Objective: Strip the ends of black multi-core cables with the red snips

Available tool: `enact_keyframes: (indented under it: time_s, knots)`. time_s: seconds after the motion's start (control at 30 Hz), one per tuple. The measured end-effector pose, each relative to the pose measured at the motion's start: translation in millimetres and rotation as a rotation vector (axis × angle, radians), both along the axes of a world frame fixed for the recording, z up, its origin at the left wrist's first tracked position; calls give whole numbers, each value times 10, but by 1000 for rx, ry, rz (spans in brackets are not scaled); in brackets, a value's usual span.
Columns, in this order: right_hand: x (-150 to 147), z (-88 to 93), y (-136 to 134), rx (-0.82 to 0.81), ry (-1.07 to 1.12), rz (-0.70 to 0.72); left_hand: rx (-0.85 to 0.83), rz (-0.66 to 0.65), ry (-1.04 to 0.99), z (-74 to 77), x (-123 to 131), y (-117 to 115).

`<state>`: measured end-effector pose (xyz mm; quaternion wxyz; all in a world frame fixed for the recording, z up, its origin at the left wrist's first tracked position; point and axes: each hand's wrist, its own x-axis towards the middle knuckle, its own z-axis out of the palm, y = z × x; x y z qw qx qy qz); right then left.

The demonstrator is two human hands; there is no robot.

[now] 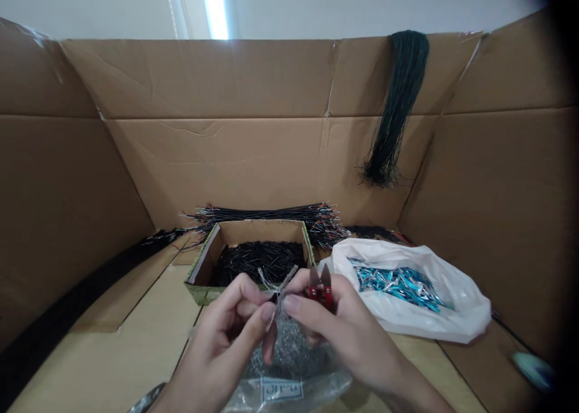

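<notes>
Above a clear plastic bag, my two hands meet fingertip to fingertip. My left hand is closed in a pinch on thin pale strands that cross between the hands. A small dark piece shows at its fingertips; its kind is too small to make out. My right hand pinches the same strands with thumb and forefinger. Red-handled thread snips are tucked in that hand's fingers, their two pointed blades apart and facing up. The lower fingers of both hands are partly hidden.
Behind my hands stands an open box of short black pieces. A bundle of black wires lies behind it. At right is a white bag of shiny blue pieces. Dark green threads hang over the cardboard wall.
</notes>
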<state>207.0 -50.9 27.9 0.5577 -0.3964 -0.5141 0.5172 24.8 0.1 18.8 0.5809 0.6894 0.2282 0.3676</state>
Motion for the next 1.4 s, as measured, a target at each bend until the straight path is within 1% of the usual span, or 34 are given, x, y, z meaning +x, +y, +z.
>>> enact_keyframes:
  time_s: [0.17,0.3,0.37,0.4,0.47,0.57,0.63,0.7,0.77,0.83,0.9,0.97,1.03,1.1,1.13,1.17,1.2,1.3,1.33,1.4]
  knots:
    - [66,-60,70,-6,44,64,17,-1,-9,11,4,-43]
    - [84,-94,185,48,90,-54,19,7,3,-6,9,-34]
    - [101,-88,217,77,151,-56,27,32,10,-11,6,-14]
    - [110,-80,219,86,159,-38,29,45,13,-11,4,-5]
    - [119,-55,196,92,109,8,43,54,25,-7,2,5]
    - [98,-10,130,64,45,80,61,40,42,-1,7,0]
    - [71,13,99,24,101,132,56,17,38,-1,8,-9]
    - [49,23,91,-45,208,182,28,-17,30,-4,4,-15]
    - [42,20,100,-128,292,225,-15,-66,21,-6,-7,-9]
    - [46,10,116,-178,347,265,-63,-127,7,-6,-20,12]
    - [48,-5,130,-175,373,292,-105,-184,-25,-6,-30,41]
    - [41,-18,140,-145,361,304,-139,-213,-64,-6,-33,69]
    - [32,-27,145,-114,322,315,-154,-208,-90,-6,-28,89]
    - [35,-22,145,-98,280,332,-138,-171,-93,-1,-15,103]
    - [45,-14,144,-80,237,312,-122,-136,-90,5,-7,112]
    - [63,0,142,-46,163,251,-101,-86,-85,13,0,124]
    - [89,18,139,1,55,156,-81,-29,-77,24,7,138]
    - [196,88,113,126,-339,-188,-37,130,-25,57,8,189]
    - [234,112,99,149,-442,-269,-23,164,-8,66,2,204]
    - [300,157,56,185,-582,-368,6,196,10,80,-18,224]
